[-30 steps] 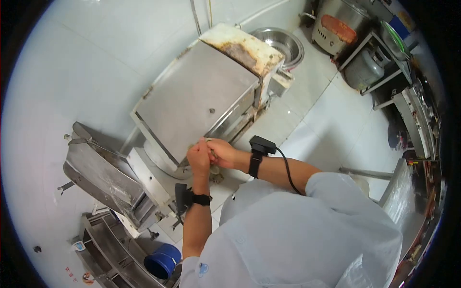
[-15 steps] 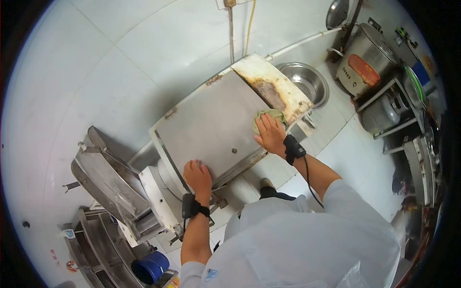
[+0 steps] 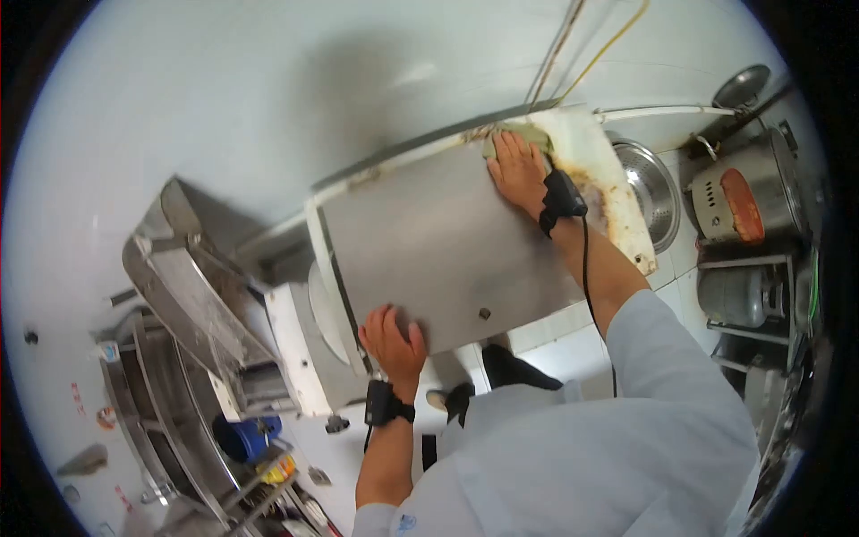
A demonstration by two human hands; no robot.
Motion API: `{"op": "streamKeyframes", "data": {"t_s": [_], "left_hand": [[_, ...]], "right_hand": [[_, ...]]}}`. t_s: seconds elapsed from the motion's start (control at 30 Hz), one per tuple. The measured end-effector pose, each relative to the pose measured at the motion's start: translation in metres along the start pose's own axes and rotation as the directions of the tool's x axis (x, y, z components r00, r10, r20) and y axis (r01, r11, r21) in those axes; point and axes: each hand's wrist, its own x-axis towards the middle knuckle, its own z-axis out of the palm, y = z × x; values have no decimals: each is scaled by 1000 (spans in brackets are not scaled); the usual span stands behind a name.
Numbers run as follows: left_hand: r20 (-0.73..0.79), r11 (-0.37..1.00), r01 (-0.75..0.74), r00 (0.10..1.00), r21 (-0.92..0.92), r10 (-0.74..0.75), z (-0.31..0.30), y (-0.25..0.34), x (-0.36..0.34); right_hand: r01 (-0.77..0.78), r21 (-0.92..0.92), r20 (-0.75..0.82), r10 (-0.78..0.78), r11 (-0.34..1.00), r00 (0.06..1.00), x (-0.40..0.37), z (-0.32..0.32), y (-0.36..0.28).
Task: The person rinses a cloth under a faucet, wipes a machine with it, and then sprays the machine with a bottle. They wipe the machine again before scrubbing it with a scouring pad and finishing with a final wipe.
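Note:
My right hand point(image 3: 519, 172) presses a folded olive-green cloth point(image 3: 537, 136) against the far right corner of a grey metal panel point(image 3: 429, 233). The panel is the flat top of a white, rust-stained machine. My left hand point(image 3: 392, 345) rests on the panel's near left corner, its fingers apart and nothing in them. A small dark knob point(image 3: 484, 313) sits near the panel's front edge, to the right of my left hand. Both wrists wear black strapped devices; a cable runs from each.
Left of the panel stands a metal chute point(image 3: 192, 277). Below it are a steel rack point(image 3: 161, 394) and a blue bucket point(image 3: 242, 436). At right are a perforated steel basin point(image 3: 651, 192), a large steel pot point(image 3: 752, 192) and a grey gas cylinder point(image 3: 734, 297). The wall runs behind.
My right hand has slid the cloth from the panel's near right side to its far right corner. My left hand stays at the near left corner. The view has turned and shifted.

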Motion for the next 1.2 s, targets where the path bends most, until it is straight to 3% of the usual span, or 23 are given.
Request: {"op": "streamKeyframes", "data": {"t_s": [0.13,0.2,0.27,0.33,0.37,0.43,0.47,0.53,0.63,0.67,0.73,0.77,0.83,0.87,0.93,1.0,1.03,1.07,1.1,1.13,1.17,1.2], "left_hand": [[-59,993,-68,996,-92,63,0,-5,4],[-80,994,-27,997,-104,18,-2,-6,4],[-114,991,-16,994,-135,0,-6,-11,0],[-331,961,90,927,-263,-177,-9,-23,-6],[-354,920,168,886,-355,-299,-14,-30,-11],[-343,903,169,885,-395,-315,-34,-42,-20],[-334,883,167,882,-439,-333,-41,-44,-23],[-284,861,127,912,-492,-297,-41,-38,-22],[-99,877,-47,995,-479,-1,-34,-13,-19],[-115,848,-96,993,-521,42,-28,-11,-20],[-18,811,-89,995,-579,97,-4,-5,-24],[-31,784,-79,997,-615,77,-2,5,-24],[-30,747,-80,996,-660,80,-3,10,-27],[-30,807,-104,994,-582,107,-3,9,-27],[-28,849,-132,990,-511,137,1,2,-21],[-85,951,-217,975,-220,203,2,-3,-18],[-102,955,-243,968,-169,228,5,-8,-18],[-97,953,-247,968,-176,233,4,-6,-19],[-41,972,-222,975,-77,220,-1,-2,-19],[14,979,-201,980,24,201,-4,2,-18],[17,988,-150,989,21,150,-4,7,-15],[28,988,-153,988,18,152,-2,9,-11]], "right_hand": [[219,148,2,-221,965,975,-22,2,-74],[465,207,8,-477,861,879,-50,5,-117],[592,341,96,-654,730,751,-71,-1,-165],[554,648,8,-732,523,681,-99,-5,-207],[555,650,6,-734,519,679,-118,-7,-220],[720,603,-159,-832,343,531,-154,-11,-238],[723,600,-159,-835,342,527,-165,-12,-239],[768,536,-120,-869,350,480,-178,-15,-230],[812,447,-98,-882,375,461,-193,-14,-206],[531,648,235,-807,545,542,-197,-26,-196],[726,488,0,-832,484,555,-204,-33,-162],[712,438,29,-800,549,599,-204,-43,-140],[524,610,-44,-634,595,772,-212,-59,-116],[514,592,-42,-614,620,788,-216,-66,-103],[316,600,33,-418,735,908,-223,-72,-67],[149,699,-124,-87,699,988,-233,-80,-22],[-94,686,-31,159,721,987,-234,-103,-6],[-332,653,52,396,681,917,-233,-126,10],[-313,628,-110,480,713,870,-230,-130,37],[-309,721,-115,547,620,829,-227,-140,62],[-396,697,-88,619,598,780,-221,-155,76],[-351,671,-183,605,653,775,-215,-157,88]]}}
